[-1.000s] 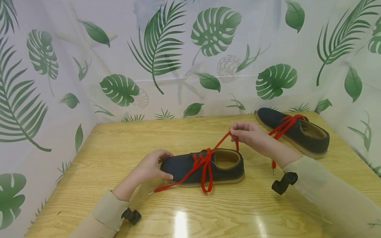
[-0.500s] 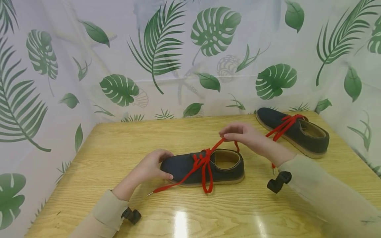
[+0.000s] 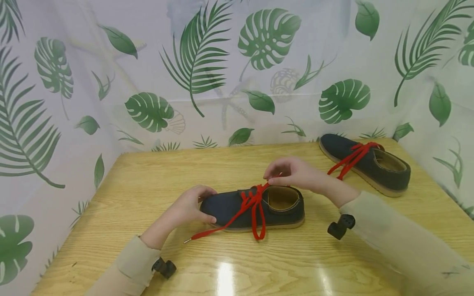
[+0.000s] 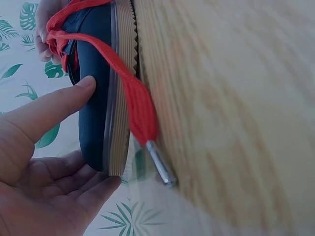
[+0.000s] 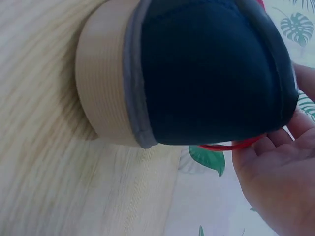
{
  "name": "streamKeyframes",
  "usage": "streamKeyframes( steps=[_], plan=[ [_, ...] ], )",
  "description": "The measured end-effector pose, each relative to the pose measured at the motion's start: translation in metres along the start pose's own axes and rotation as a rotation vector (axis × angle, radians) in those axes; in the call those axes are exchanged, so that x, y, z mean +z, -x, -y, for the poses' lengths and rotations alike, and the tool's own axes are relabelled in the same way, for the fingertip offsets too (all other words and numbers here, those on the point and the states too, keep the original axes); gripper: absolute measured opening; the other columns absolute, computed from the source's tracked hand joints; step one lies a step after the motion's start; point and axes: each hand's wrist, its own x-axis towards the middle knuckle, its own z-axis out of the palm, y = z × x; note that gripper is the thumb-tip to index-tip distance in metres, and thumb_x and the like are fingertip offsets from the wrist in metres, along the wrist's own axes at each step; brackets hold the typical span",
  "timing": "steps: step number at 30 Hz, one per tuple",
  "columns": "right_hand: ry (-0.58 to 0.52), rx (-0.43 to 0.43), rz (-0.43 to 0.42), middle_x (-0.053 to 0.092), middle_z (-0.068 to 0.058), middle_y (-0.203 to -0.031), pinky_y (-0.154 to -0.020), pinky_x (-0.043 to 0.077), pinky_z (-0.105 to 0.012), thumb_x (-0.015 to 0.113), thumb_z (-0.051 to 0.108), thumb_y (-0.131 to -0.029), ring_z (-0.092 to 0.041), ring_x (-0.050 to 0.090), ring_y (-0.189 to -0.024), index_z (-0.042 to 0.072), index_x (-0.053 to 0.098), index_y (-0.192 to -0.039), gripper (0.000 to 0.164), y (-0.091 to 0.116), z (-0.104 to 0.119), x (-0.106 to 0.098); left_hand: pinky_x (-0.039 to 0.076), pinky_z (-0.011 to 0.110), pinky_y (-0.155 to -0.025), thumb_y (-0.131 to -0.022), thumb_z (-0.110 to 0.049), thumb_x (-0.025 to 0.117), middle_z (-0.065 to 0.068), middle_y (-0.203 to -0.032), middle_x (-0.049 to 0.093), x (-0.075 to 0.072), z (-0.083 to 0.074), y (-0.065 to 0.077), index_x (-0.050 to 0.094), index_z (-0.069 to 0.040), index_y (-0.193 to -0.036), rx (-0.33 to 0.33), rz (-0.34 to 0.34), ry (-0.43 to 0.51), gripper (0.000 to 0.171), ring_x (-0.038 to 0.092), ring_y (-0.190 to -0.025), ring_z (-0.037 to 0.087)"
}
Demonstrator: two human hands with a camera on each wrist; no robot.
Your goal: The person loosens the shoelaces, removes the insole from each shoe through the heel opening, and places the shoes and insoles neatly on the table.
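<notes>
A dark navy shoe (image 3: 222,207) lies sole-down on the table, toe to the left. My left hand (image 3: 189,207) holds its toe, with the thumb on the near side and the fingers round the far side; the left wrist view shows this hand (image 4: 44,162) too. A red shoelace (image 3: 255,199) is knotted over the tongue, with one loop hanging down the near side. One lace end (image 4: 140,105) with a metal tip trails toward the toe. Just above the shoe opening, my right hand (image 3: 296,176) pinches the lace between thumb and fingers; in the right wrist view the heel (image 5: 211,73) hides the fingertips.
A second navy shoe (image 3: 389,176) with red laces (image 3: 352,158) stands at the table's back right, partly behind my right forearm. The wooden table (image 3: 155,172) ends at a leaf-printed cloth (image 3: 214,123) behind and on both sides.
My right hand has moved left and down with the lace, closer to the knot. The left hand and the shoe have stayed in place.
</notes>
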Motion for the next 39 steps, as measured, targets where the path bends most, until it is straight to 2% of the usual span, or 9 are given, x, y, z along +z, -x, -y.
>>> streamKeyframes(
  steps=[11,16,21,25,33,35,39],
  plan=[
    [0.071,-0.13,0.071,0.075,-0.008,-0.101,-0.082,0.059,-0.029,0.082,0.005,-0.092,-0.01,0.071,-0.087,0.006,0.079,-0.102,0.01,-0.005,0.002,0.008,0.049,0.053,-0.118,-0.076,-0.005,0.095,0.017,-0.134,0.068,0.002,0.0,0.002,0.064,-0.001,-0.137,-0.008,-0.014,-0.008,0.068,0.063,-0.13,0.037],
    [0.104,-0.149,0.061,0.074,-0.006,-0.097,-0.081,0.059,-0.029,0.083,0.005,-0.091,-0.009,0.069,-0.086,0.008,0.08,-0.098,0.008,-0.007,0.004,0.01,0.049,0.052,-0.118,-0.076,-0.004,0.095,0.016,-0.133,0.068,0.003,-0.001,0.002,0.064,-0.001,-0.137,-0.017,-0.016,0.008,0.068,0.063,-0.129,0.036],
    [0.086,-0.159,0.044,0.073,-0.007,-0.095,-0.08,0.058,-0.027,0.082,0.004,-0.091,-0.01,0.066,-0.086,0.005,0.079,-0.094,0.004,-0.007,0.004,0.013,0.05,0.053,-0.118,-0.077,-0.004,0.094,0.016,-0.134,0.068,0.002,-0.001,0.002,0.064,-0.002,-0.138,-0.011,-0.015,0.004,0.068,0.063,-0.13,0.037],
    [0.03,-0.125,0.033,0.071,-0.004,-0.094,-0.082,0.056,-0.026,0.08,0.004,-0.093,-0.013,0.065,-0.087,0.001,0.077,-0.093,0.004,-0.007,0.004,0.015,0.049,0.053,-0.118,-0.078,-0.005,0.094,0.016,-0.136,0.067,0.002,0.0,0.003,0.063,-0.002,-0.139,-0.011,-0.014,0.005,0.068,0.062,-0.132,0.038],
    [-0.116,0.024,0.002,0.068,0.005,-0.089,-0.086,0.054,-0.025,0.07,0.007,-0.098,-0.014,0.061,-0.089,-0.003,0.071,-0.098,0.01,-0.004,0.002,0.017,0.049,0.053,-0.119,-0.078,-0.004,0.094,0.017,-0.135,0.067,0.001,-0.001,0.002,0.063,-0.001,-0.138,-0.007,-0.009,0.019,0.068,0.062,-0.131,0.038],
    [-0.156,0.061,-0.012,0.068,0.007,-0.089,-0.085,0.054,-0.025,0.069,0.008,-0.099,-0.013,0.061,-0.089,-0.003,0.071,-0.098,0.011,-0.003,0.002,0.017,0.049,0.053,-0.119,-0.078,-0.004,0.094,0.016,-0.135,0.067,0.001,-0.001,0.002,0.063,-0.001,-0.139,-0.012,-0.009,0.025,0.068,0.062,-0.131,0.037],
    [-0.199,0.111,-0.032,0.067,0.008,-0.088,-0.082,0.053,-0.025,0.067,0.01,-0.1,-0.012,0.059,-0.086,0.004,0.072,-0.097,0.008,-0.001,0.0,0.015,0.049,0.052,-0.118,-0.077,-0.004,0.094,0.016,-0.134,0.067,0.001,-0.001,0.001,0.064,-0.001,-0.138,-0.006,-0.006,0.014,0.068,0.063,-0.13,0.036]
  ],
)
